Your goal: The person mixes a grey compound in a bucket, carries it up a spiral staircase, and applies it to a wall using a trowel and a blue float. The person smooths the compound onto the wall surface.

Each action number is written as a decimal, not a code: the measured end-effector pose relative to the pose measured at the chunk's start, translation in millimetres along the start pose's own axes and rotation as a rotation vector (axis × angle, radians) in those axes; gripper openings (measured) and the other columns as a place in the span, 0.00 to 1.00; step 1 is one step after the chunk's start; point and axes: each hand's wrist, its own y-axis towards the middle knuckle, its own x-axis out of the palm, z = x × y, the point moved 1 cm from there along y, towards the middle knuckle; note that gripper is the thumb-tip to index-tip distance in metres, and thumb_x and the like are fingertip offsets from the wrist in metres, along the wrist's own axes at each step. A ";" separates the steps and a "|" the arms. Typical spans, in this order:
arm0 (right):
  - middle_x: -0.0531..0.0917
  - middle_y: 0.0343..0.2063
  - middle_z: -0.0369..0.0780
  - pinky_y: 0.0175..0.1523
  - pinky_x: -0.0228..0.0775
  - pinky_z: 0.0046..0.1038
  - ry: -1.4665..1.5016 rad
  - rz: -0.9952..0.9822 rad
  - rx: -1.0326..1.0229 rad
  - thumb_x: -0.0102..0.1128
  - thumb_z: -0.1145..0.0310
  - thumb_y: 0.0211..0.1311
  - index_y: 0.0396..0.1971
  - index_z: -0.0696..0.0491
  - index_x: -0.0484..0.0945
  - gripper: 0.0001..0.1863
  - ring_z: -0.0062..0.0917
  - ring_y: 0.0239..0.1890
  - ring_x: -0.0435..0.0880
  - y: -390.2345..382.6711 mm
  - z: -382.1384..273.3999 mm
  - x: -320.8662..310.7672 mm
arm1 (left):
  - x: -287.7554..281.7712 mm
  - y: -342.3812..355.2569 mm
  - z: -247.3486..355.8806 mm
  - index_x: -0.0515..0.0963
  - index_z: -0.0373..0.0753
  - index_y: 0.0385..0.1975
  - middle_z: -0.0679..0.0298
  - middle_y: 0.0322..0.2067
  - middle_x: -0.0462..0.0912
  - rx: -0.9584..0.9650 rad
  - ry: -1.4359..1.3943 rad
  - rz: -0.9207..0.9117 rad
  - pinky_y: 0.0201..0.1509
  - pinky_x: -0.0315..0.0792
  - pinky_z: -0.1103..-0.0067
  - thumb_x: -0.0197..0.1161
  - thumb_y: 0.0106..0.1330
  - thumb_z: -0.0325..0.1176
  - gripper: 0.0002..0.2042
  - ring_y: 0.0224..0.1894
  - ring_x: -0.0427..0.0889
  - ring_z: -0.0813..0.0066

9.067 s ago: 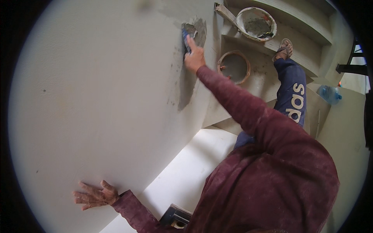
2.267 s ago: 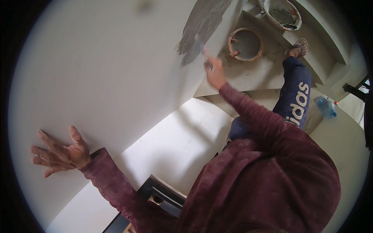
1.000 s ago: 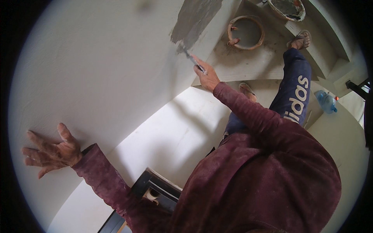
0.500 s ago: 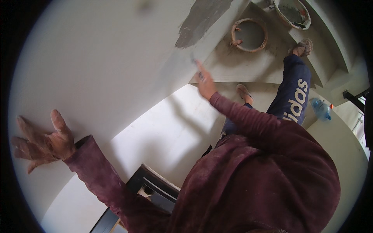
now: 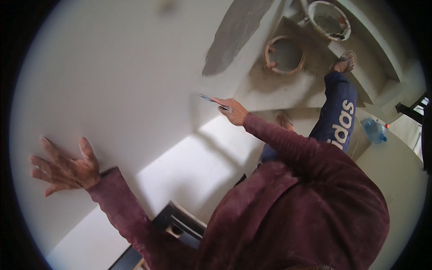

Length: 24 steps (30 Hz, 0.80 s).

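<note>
My right hand is wrapped round a thin, flat-bladed tool that looks like a putty knife. Its blade is seen nearly edge-on, close to the pale wall; whether it touches cannot be made out. Above and beyond it, a dark grey patch of wet-looking plaster covers part of the wall. At the left, my left hand holds nothing, its dusty fingers spread against the wall.
A bucket of grey mix stands on the step beyond my right hand. Another smeared bucket sits farther back on the curved stairs. A blue plastic bottle lies at the right. Below my left arm is a black-framed object.
My right hand and the tool have moved down the wall, toward me and left, away from the plaster patch. The view has shifted slightly; my left hand stays spread on the wall.
</note>
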 end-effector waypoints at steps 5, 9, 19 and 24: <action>0.74 0.50 0.41 0.56 0.59 0.26 -0.031 0.453 -0.035 0.49 0.67 0.59 0.57 0.46 0.65 0.23 0.30 0.52 0.72 52.1 -24.1 -148.2 | -11.3 0.8 2.8 0.66 0.57 0.56 0.68 0.64 0.51 0.005 0.009 -0.001 0.61 0.08 0.60 0.39 0.51 0.71 0.36 0.68 0.36 0.74; 0.78 0.44 0.41 0.53 0.61 0.25 0.044 0.664 -0.165 0.50 0.63 0.58 0.55 0.45 0.67 0.23 0.28 0.46 0.75 119.2 -80.1 -266.2 | -19.1 10.7 1.6 0.66 0.54 0.57 0.65 0.64 0.52 -0.001 0.043 -0.018 0.63 0.08 0.64 0.39 0.53 0.70 0.36 0.68 0.37 0.73; 0.76 0.48 0.42 0.54 0.61 0.26 -0.204 0.568 -0.218 0.50 0.63 0.58 0.56 0.42 0.66 0.23 0.30 0.49 0.74 143.8 -102.7 -282.3 | -12.1 3.4 3.7 0.63 0.54 0.58 0.63 0.64 0.52 0.041 0.076 0.018 0.63 0.14 0.57 0.38 0.54 0.69 0.36 0.68 0.39 0.68; 0.68 0.56 0.43 0.61 0.56 0.27 -0.269 0.386 -0.310 0.50 0.66 0.57 0.56 0.44 0.66 0.24 0.36 0.58 0.66 96.1 -87.7 -184.9 | -16.2 9.5 12.2 0.62 0.54 0.59 0.63 0.65 0.49 0.023 0.070 -0.018 0.64 0.14 0.58 0.40 0.55 0.68 0.34 0.68 0.39 0.68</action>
